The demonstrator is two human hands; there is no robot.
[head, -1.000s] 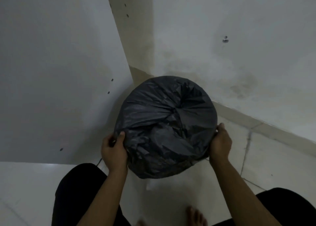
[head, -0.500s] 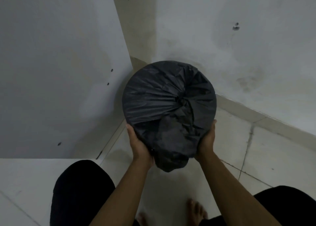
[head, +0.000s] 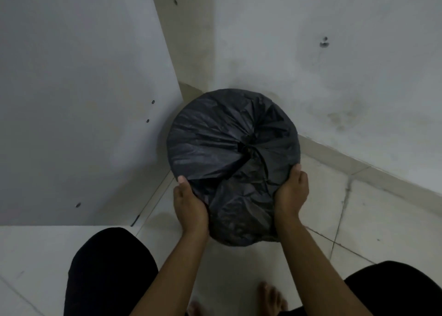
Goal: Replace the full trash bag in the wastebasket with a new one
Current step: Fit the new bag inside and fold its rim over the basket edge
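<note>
A dim corner shows pale, stained walls (head: 334, 64). A white panel (head: 71, 100) dotted with small holes stands left. Light floor tiles (head: 382, 220) have dark grout.

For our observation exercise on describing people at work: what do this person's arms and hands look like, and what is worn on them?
Both forearms are bare, with no sleeves in view. The left hand and right hand wear no gloves, and no rings, watch or bracelets can be seen. Fingernails are short and plain. Lower down, the dark black trousers cover the knees.
</note>
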